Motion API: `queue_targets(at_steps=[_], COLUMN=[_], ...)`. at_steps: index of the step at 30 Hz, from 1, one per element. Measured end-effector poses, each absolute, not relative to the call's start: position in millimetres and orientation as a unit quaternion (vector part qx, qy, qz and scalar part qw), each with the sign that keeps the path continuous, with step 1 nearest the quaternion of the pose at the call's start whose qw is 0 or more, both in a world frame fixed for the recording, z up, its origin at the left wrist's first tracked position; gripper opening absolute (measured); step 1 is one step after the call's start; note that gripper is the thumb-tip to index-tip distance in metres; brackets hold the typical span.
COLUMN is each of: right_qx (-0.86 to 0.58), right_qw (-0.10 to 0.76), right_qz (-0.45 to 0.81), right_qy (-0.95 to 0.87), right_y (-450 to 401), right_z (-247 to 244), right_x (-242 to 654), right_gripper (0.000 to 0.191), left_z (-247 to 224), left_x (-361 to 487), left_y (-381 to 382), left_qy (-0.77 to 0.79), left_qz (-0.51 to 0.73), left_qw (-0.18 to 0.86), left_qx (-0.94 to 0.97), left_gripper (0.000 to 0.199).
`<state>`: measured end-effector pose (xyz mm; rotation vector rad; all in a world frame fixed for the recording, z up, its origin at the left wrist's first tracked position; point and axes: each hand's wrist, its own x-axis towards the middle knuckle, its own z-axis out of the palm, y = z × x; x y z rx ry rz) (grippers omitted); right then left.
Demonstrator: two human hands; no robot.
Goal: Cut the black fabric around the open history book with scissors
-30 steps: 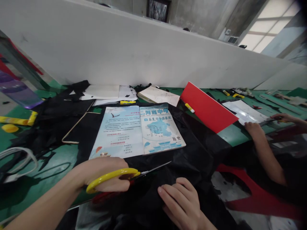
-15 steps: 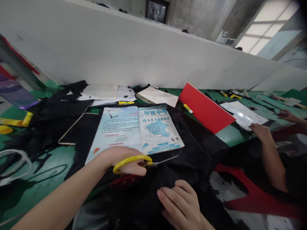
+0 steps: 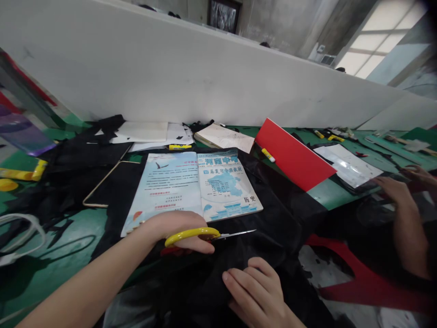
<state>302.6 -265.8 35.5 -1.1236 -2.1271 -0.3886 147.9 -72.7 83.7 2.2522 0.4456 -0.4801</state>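
My left hand is closed on a pair of scissors, one handle yellow and the other red. The blades point right, over a large black cloth; whether they touch it I cannot tell. My right hand, fingers curled together, grips the black cloth nearer to me, below the blades. An opened-out book cover, blue and white with printed writing, lies on the cloth just beyond my left hand.
A red board with a glue stick leans at right. White sheets, a notebook and black scraps line the back of the green table. A purple bottle stands left. A co-worker's hand is at far right.
My left hand has shifted slightly right with the scissors, and their blades have turned a little flatter. My right hand has barely moved. The co-worker's near hand has moved right, off the white sheet.
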Motion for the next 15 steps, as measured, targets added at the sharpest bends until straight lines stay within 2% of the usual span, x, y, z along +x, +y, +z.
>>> queue_targets(at_steps=[7, 15], right_qx=[-0.427, -0.403], right_qw=[0.357, 0.354], right_qz=[-0.162, -0.127], right_qy=[-0.815, -0.834], right_y=[-265, -265], right_z=[36, 32], right_x=[301, 305], right_gripper=[0.023, 0.030], left_z=[70, 55], left_x=[151, 153], left_y=[-75, -79], left_qy=[0.184, 0.179], left_qz=[-0.166, -0.155], left_qw=[0.402, 0.322], left_qx=[0.881, 0.917], left_gripper=[0.042, 0.037])
